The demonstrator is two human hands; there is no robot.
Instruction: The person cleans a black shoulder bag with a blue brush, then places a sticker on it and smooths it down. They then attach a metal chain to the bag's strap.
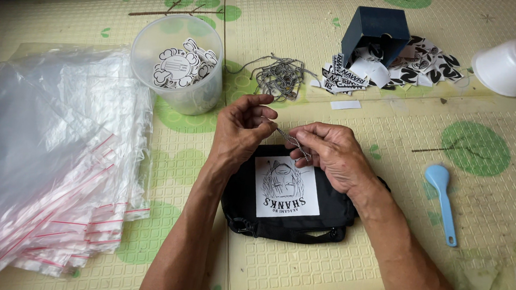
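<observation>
Pouch: black pouch [283,217] w/ white printed patch, bottom ctr, under my hands.
L hand [241,128]: pinching one end of ball chain [288,138].
R hand [331,151]: pinching other end.
Spare chains [278,79]: upper ctr, on surface [384,259].

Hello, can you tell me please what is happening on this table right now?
A person holds a short ball chain between both hands: the left hand pinches one end, the right hand the other. Just below them a small black pouch with a white printed label lies on the table. More chains lie behind, near a clear tub of stickers. Zip bags are stacked at the left.
</observation>
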